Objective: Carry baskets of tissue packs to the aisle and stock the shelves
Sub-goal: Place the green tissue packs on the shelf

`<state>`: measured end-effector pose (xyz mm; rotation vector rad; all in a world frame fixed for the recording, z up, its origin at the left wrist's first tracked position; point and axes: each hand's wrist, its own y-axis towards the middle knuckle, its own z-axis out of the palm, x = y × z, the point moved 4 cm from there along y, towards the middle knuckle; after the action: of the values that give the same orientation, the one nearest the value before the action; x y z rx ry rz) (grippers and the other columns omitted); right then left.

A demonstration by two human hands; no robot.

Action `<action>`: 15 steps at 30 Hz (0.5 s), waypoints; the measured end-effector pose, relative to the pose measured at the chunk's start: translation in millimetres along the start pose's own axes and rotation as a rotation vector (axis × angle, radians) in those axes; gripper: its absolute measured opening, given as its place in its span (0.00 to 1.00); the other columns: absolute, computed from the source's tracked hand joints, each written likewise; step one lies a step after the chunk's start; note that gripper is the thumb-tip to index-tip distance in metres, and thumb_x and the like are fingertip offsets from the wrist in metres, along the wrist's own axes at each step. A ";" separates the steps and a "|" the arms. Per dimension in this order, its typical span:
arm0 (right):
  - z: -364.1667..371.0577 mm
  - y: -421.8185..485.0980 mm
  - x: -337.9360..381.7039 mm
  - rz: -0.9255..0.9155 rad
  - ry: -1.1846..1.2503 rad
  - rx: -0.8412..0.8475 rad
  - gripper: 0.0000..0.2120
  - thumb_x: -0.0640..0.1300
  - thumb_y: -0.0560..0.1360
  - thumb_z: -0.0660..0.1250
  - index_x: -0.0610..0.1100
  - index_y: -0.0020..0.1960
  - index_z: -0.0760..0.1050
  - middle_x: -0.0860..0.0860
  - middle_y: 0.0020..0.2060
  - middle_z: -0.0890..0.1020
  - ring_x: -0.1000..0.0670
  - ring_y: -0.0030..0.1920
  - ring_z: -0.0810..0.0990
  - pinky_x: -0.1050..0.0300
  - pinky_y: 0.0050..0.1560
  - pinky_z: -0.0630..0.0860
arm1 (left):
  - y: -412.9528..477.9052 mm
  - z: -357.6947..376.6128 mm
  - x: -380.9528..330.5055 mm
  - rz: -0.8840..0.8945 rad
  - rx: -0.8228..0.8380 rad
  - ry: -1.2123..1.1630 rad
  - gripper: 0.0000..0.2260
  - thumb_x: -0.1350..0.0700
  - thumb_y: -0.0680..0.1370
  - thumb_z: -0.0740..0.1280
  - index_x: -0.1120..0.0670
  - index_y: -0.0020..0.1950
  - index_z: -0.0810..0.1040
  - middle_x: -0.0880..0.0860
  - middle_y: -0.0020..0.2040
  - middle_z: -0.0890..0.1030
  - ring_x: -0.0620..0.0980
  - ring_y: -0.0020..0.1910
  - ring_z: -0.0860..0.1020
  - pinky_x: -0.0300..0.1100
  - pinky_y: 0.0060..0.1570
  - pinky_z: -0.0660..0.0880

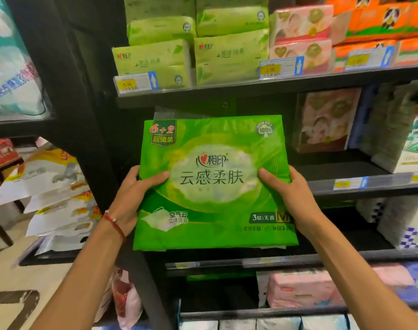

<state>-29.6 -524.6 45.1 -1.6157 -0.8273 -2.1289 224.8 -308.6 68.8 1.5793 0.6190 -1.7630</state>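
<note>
Grip: your left hand (131, 198) and right hand (292, 194) pinch the tissue pack (215, 184) by its sides.
Shelf (334, 166): straight behind the pack, centre frame; hands equally near.

Both hands, left hand (131, 194) and right hand (291, 194), grip a green tissue pack (212, 182) before dark shelves (346, 167).

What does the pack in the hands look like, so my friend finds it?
Find the tall black shelving. Before its middle shelf, the left hand and right hand grip one big green pack. Unlike the pale green packs above, it is bright green with a red 6+2 badge.
</note>
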 end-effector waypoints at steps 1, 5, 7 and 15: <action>2.4 8.8 1.4 0.003 0.001 -0.015 0.22 0.47 0.76 0.76 0.43 0.67 0.78 0.46 0.56 0.88 0.45 0.53 0.89 0.55 0.45 0.84 | 3.7 1.4 -3.4 0.001 0.043 0.015 0.27 0.57 0.68 0.77 0.55 0.66 0.76 0.56 0.57 0.86 0.55 0.51 0.86 0.45 0.42 0.83; 12.5 47.5 6.4 0.011 -0.016 0.018 0.18 0.48 0.77 0.75 0.45 0.66 0.81 0.48 0.55 0.89 0.45 0.55 0.88 0.50 0.53 0.82 | 26.8 4.0 -11.6 0.029 0.102 0.029 0.17 0.59 0.74 0.73 0.53 0.63 0.80 0.55 0.54 0.87 0.52 0.48 0.87 0.41 0.40 0.83; 18.8 66.0 8.5 -0.004 -0.030 0.032 0.17 0.48 0.79 0.74 0.46 0.66 0.81 0.50 0.56 0.88 0.48 0.55 0.88 0.50 0.55 0.82 | 42.5 5.0 -14.0 0.043 0.081 -0.005 0.16 0.59 0.76 0.71 0.53 0.64 0.79 0.55 0.54 0.87 0.52 0.48 0.87 0.42 0.40 0.83; 27.1 139.3 6.2 -0.033 -0.154 0.041 0.27 0.46 0.72 0.80 0.47 0.67 0.74 0.49 0.56 0.86 0.51 0.50 0.88 0.56 0.44 0.82 | 109.6 9.1 -23.4 0.115 0.056 0.017 0.25 0.61 0.68 0.76 0.53 0.65 0.78 0.54 0.55 0.86 0.55 0.53 0.86 0.45 0.43 0.84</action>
<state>71.0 -614.5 89.8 -1.7732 -0.9449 -2.0156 301.8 -383.1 103.2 1.6363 0.4817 -1.6963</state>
